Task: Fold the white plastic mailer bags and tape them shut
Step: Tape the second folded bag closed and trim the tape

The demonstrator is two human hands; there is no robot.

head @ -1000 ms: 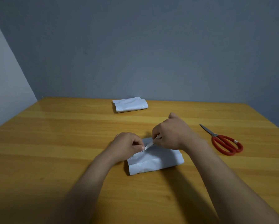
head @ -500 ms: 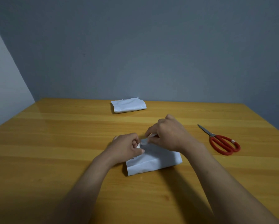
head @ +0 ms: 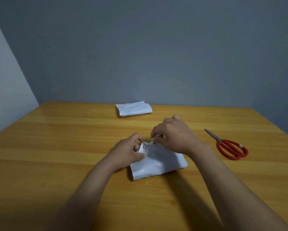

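Note:
A folded white mailer bag (head: 160,164) lies in the middle of the wooden table (head: 56,147). My left hand (head: 128,152) pinches its upper left corner, where the plastic is crumpled upward. My right hand (head: 173,134) hovers over the bag's far edge and pinches a small pale strip (head: 155,139), likely tape or a liner, between thumb and fingertips. A second folded white mailer bag (head: 134,110) rests at the far side of the table, untouched.
Red-handled scissors (head: 230,147) lie shut on the table to the right of my right hand, blades pointing away to the left. A grey wall stands behind the table's far edge, and a paler wall on the left.
My right hand has lifted and drawn the strip up off the bag's far edge. My left hand's grip has bunched the bag's upper left corner, which lay flat a second ago.

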